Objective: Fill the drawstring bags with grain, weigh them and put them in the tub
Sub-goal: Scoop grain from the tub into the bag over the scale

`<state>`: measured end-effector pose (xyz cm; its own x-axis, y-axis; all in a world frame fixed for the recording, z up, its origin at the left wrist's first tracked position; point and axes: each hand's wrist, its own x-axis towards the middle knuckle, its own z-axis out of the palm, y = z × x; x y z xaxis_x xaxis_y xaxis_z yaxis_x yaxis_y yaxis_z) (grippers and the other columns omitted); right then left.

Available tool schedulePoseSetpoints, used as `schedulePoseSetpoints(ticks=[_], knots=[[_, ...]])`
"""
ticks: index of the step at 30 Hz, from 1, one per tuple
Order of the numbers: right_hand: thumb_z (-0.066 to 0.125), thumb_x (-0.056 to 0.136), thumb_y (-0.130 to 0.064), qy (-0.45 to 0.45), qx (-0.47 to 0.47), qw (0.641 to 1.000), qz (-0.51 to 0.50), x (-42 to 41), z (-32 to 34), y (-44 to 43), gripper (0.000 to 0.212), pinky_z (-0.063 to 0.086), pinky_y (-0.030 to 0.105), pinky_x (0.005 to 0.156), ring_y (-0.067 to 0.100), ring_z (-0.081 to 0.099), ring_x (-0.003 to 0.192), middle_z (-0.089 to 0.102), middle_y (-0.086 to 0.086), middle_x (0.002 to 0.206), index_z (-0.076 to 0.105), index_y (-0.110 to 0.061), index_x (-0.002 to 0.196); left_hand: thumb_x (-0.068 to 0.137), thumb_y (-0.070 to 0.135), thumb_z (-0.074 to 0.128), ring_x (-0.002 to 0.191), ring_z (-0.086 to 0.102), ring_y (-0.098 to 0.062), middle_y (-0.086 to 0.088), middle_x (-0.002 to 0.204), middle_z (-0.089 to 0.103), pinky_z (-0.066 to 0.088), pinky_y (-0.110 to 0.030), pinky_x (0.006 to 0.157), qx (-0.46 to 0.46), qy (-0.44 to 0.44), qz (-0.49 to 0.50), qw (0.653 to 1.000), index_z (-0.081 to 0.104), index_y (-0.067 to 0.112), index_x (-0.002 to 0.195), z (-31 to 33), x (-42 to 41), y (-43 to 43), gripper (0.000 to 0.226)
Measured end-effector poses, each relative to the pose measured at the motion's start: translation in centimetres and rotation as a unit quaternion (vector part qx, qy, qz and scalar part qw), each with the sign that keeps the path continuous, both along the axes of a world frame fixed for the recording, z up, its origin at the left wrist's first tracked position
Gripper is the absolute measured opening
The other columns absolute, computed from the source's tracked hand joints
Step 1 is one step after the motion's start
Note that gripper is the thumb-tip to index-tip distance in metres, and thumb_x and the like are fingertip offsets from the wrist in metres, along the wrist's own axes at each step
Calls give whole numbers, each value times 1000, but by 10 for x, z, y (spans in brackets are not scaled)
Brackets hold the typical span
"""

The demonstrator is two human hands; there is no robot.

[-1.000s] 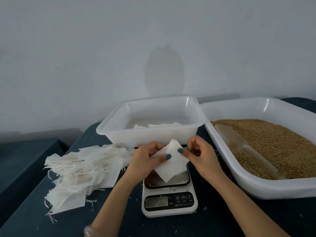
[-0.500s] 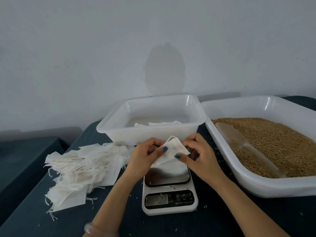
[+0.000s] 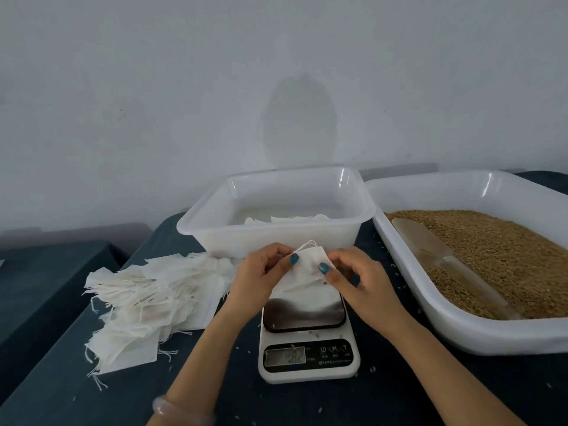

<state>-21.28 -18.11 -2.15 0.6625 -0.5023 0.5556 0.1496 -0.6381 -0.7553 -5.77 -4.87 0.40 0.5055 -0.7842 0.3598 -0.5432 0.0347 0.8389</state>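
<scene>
Centre of frame: one small flat white fabric drawstring bag (image 3: 307, 269) pinched at its top edge by both hands, left hand (image 3: 261, 278) on the left corner, right hand (image 3: 359, 281) on the right, thumbs on the front face, other fingers curled behind. Hanging limp, looks empty, just over the steel platter (image 3: 304, 315) of the white digital kitchen scale (image 3: 309, 368); lower edge near or touching the platter, cannot tell which. Reads as the start of a cycle: spreading the mouth open ahead of filling. Not yet filled, not yet weighed. Next move, by my read: hold the mouth open with the left alone, free the right, reach to right of frame for the clear plastic scoop (image 3: 430, 250) lying on the brown grain (image 3: 498, 256) in the large white plastic tray (image 3: 461, 330). Needs a mouth wide enough for the scoop tip; loose drawstring loop (image 3: 307, 243) on top likely to get in the way. Then onto the scale, then into the white translucent plastic tub (image 3: 276, 238) directly behind, upper centre, with a few white bags already lying inside. Left of frame: heap of empty white bags (image 3: 147, 296) on the dark blue table cloth (image 3: 399, 395). Scale display (image 3: 285, 357) lit, digits too blurred to read.
</scene>
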Motion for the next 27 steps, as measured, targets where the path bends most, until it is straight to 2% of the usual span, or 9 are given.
schedulePoseSetpoints(ticks=[3,6,8,11,13,17,21,24,27], knots=[[58,92,-45,-1,-48,997,-62,-1,0,-2,23,51,33,65,10,57,76,58,-9,82,66,-24,88,94,40,63,85,63,3,21,93,70,46,-12,70,22,-40,10,999,67,34,99,4,-4,2,9],[52,92,-52,-6,-131,983,-128,-3,0,0,27,50,24,63,4,57,76,55,-12,88,66,-28,91,69,69,64,108,52,8,31,118,58,42,-14,88,89,-196,30,976,53,43,125,4,-12,4,63],[53,91,-50,-21,-169,972,-163,-2,2,4,28,46,15,64,1,56,75,55,-11,93,69,-27,95,60,76,63,107,44,8,29,122,51,35,-12,87,93,-291,59,950,45,39,134,4,-22,1,85],[56,93,-42,-64,-227,955,-177,2,3,10,25,44,9,69,-5,52,85,57,-12,94,71,-22,96,65,64,65,105,56,-6,10,120,62,43,-21,85,40,-362,78,928,50,24,133,0,-29,-7,81],[59,92,-40,-84,-254,950,-162,4,3,13,25,46,12,73,-2,52,92,60,-13,96,72,-20,98,72,51,68,100,63,-16,5,113,66,47,-25,81,31,-349,70,934,54,19,128,-2,-29,-9,66],[61,93,-43,-80,-284,947,-127,2,4,14,28,50,25,79,12,56,99,70,-10,96,73,-20,100,77,35,74,84,59,-13,11,94,62,42,-24,63,45,-306,55,949,54,21,111,-5,-23,-6,42],[52,96,-37,-124,-239,958,-103,-1,10,17,27,46,26,82,14,56,97,67,-12,95,72,-20,97,81,34,77,88,55,-6,12,98,61,46,-23,69,58,-239,37,969,52,24,110,-7,-15,-4,40],[49,92,-22,-160,-183,961,-133,-3,13,20,21,47,27,77,14,57,92,65,-8,93,68,-13,94,83,34,75,91,51,-2,12,101,60,40,-11,71,61,-203,32,977,48,30,108,-8,-12,-4,37],[56,87,-12,-121,-150,968,-162,-5,21,28,12,49,26,77,14,56,96,62,-7,96,64,-11,96,85,31,74,96,52,1,15,101,58,38,-8,72,45,-188,33,981,48,30,107,-10,-8,-4,34]])
